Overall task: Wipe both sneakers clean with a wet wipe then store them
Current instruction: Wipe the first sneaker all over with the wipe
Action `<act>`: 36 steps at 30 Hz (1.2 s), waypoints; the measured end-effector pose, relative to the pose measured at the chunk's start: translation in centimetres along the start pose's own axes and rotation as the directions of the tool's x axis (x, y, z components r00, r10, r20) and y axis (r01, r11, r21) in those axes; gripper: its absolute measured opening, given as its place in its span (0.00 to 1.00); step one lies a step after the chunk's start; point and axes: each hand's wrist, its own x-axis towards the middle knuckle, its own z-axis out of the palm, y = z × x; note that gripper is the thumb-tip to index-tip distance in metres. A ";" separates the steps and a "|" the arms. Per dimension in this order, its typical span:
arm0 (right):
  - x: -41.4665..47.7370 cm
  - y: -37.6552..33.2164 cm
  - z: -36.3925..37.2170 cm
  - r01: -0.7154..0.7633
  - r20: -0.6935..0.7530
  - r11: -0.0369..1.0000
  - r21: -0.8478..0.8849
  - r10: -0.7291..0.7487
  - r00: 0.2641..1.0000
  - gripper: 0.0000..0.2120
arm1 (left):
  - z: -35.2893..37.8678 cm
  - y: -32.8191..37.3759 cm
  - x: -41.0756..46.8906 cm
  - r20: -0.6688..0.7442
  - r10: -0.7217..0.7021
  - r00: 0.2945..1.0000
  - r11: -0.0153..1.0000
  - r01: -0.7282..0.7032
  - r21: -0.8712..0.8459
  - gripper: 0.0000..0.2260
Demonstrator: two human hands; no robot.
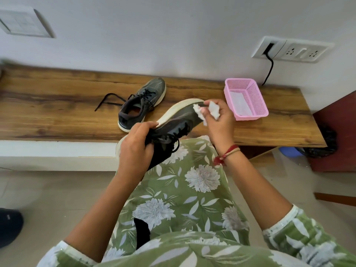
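A grained wooden bench (57, 105) runs along the far side, and the second sneaker (146, 97) rests on it. The held sneaker (179, 117) tilts in front, heel near-left, toe far-right, pale rubber sole turned away. A pink mesh basket (252, 116) sits right of the toe. The left hand (134, 151) grips the heel end. The right hand (221, 122) pinches a crumpled wet wipe (214, 109) against the toe.

Bright, soft, even light falls on the wooden bench (57, 105), leaving only faint shadows under its front lip. Mid-bench detail is sharp. The bench's far left end smears into blur, and above it the wall switch plate (25, 23) skews with wide-angle distortion.
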 end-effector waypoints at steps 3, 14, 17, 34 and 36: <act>-1.6 -0.3 1.4 0.105 0.152 0.991 -0.082 -0.091 0.984 0.09 | -0.1 0.5 0.7 -0.014 -0.002 1.000 1.000 0.002 0.006 0.19; -3.7 -0.7 2.7 0.435 0.359 0.876 -0.207 -0.346 0.867 0.13 | 0.3 0.9 0.1 0.012 -0.052 0.999 0.998 0.052 0.018 0.18; -3.7 -1.1 2.5 0.457 0.430 0.875 -0.157 -0.356 0.830 0.12 | 0.4 0.8 0.0 0.012 -0.050 0.999 0.999 0.050 0.010 0.19; -3.3 -1.6 2.6 0.244 0.474 0.970 -0.011 -0.209 0.855 0.12 | 1.0 0.5 0.0 0.000 -0.021 1.000 1.000 0.021 0.008 0.17; -2.0 -1.7 1.5 -0.071 0.308 0.971 0.229 -0.003 0.951 0.15 | 0.7 0.4 0.2 -0.024 -0.016 1.000 1.000 0.016 -0.004 0.17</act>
